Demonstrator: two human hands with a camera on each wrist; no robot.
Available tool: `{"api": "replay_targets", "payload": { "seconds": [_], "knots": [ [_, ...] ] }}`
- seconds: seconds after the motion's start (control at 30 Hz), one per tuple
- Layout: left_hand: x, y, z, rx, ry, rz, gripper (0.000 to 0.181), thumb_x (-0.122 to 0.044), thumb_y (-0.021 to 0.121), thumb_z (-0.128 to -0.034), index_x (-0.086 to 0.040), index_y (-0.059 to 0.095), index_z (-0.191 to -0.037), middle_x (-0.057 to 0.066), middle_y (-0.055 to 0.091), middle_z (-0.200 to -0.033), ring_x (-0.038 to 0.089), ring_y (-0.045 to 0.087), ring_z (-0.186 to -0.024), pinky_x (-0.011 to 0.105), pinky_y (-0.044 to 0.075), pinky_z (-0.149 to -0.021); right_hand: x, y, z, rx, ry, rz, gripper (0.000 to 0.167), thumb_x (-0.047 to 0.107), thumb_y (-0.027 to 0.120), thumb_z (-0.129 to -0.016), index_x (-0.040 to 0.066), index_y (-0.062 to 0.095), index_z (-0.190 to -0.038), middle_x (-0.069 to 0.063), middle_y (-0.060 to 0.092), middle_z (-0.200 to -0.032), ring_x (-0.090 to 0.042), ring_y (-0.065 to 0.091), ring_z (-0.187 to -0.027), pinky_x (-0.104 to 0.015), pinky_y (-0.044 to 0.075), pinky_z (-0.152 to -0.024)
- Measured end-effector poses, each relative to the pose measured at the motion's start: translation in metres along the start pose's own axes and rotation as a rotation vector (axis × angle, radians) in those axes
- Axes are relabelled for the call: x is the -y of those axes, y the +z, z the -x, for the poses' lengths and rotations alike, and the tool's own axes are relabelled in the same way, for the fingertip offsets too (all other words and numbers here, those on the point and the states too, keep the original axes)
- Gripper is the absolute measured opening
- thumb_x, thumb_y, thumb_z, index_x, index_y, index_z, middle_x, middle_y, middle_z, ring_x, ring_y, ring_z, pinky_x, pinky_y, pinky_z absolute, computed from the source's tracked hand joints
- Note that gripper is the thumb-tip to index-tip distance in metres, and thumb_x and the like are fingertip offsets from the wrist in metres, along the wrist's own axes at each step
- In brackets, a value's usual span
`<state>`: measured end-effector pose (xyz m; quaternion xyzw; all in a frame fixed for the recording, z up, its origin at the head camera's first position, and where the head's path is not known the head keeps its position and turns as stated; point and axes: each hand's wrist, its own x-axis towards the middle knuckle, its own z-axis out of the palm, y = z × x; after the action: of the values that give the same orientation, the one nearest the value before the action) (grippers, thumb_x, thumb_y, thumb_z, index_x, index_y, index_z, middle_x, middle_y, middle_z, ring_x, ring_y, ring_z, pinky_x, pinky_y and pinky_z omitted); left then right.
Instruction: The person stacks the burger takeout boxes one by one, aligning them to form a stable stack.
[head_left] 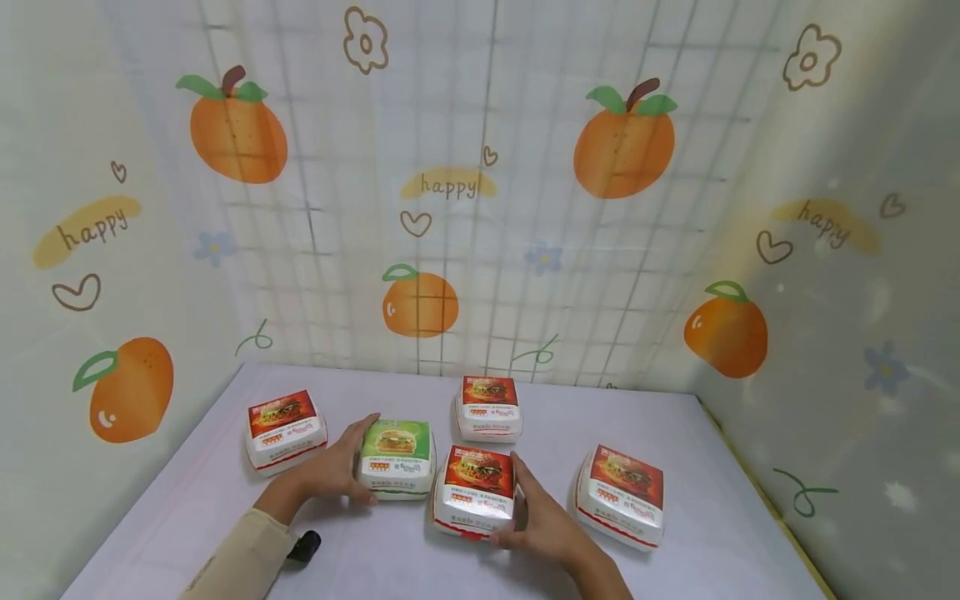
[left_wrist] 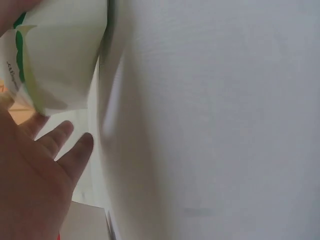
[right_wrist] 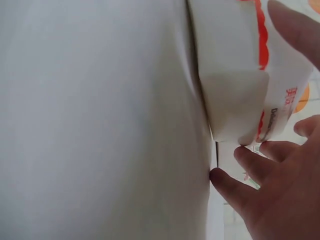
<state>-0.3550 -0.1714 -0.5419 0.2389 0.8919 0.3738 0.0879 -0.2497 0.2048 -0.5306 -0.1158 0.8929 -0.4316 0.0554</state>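
Five paper burger boxes are in the head view. My left hand (head_left: 333, 467) holds the green-topped burger box (head_left: 396, 458) by its left side, thumb at the near corner and fingers toward the far corner. With thumb and spread fingers, my right hand (head_left: 543, 517) holds the middle red-topped burger box (head_left: 475, 483) at its right side. These two boxes stand side by side, almost touching. In the left wrist view, fingertips (left_wrist: 62, 129) lie near the green-trimmed box wall (left_wrist: 65, 55). In the right wrist view, fingertips (right_wrist: 243, 152) meet the red-trimmed box wall (right_wrist: 230, 80).
Other red-topped burger boxes stand at the left (head_left: 285, 433), at the back (head_left: 489, 410) and at the right (head_left: 621, 497). They share a white table (head_left: 405, 558). A curtain printed with oranges (head_left: 420, 305) encloses the back and sides. A black object (head_left: 303, 547) sits by my left wrist.
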Motion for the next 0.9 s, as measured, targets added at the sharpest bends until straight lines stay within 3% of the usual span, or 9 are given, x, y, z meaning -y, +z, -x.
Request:
{"api": "replay_targets", "payload": {
  "seconds": [0.3, 0.43, 0.63, 0.9],
  "knots": [
    [-0.004, 0.000, 0.002, -0.055, -0.063, 0.085, 0.132, -0.039, 0.094, -0.0521, -0.041, 0.009, -0.153, 0.001, 0.021, -0.153, 0.025, 0.030, -0.134, 0.059, 0.025, -0.108, 0.001, 0.000, 0.002, -0.011, -0.054, 0.043, 0.121, 0.047, 0.086, -0.066, 0.020, 0.011, -0.157, -0.016, 0.022, -0.158, -0.037, 0.022, -0.142, -0.060, 0.019, -0.110],
    [-0.003, -0.004, 0.002, -0.100, -0.077, 0.196, 0.132, -0.031, 0.095, -0.0525, -0.039, 0.011, -0.153, 0.005, 0.023, -0.152, 0.029, 0.032, -0.134, 0.059, 0.029, -0.106, 0.000, 0.001, 0.002, -0.007, -0.072, 0.022, 0.120, 0.046, 0.086, -0.067, 0.021, 0.011, -0.157, -0.017, 0.022, -0.157, -0.037, 0.021, -0.142, -0.059, 0.019, -0.110],
    [-0.014, -0.007, -0.006, -0.104, -0.057, 0.302, 0.131, -0.028, 0.093, -0.0597, -0.036, 0.005, -0.155, 0.003, 0.014, -0.157, 0.037, 0.028, -0.138, 0.056, 0.035, -0.104, -0.002, 0.000, 0.005, -0.019, -0.071, 0.029, 0.117, 0.045, 0.084, -0.070, 0.020, 0.011, -0.158, -0.019, 0.024, -0.156, -0.039, 0.023, -0.141, -0.060, 0.020, -0.109],
    [-0.033, -0.009, -0.013, -0.119, -0.015, 0.318, 0.129, -0.026, 0.090, -0.0668, -0.029, -0.003, -0.156, 0.005, 0.007, -0.160, 0.034, 0.023, -0.141, 0.053, 0.035, -0.105, 0.001, 0.002, 0.006, -0.009, -0.067, 0.031, 0.115, 0.044, 0.083, -0.072, 0.018, 0.011, -0.158, -0.016, 0.027, -0.156, -0.036, 0.033, -0.137, -0.059, 0.023, -0.109]
  ]
}}
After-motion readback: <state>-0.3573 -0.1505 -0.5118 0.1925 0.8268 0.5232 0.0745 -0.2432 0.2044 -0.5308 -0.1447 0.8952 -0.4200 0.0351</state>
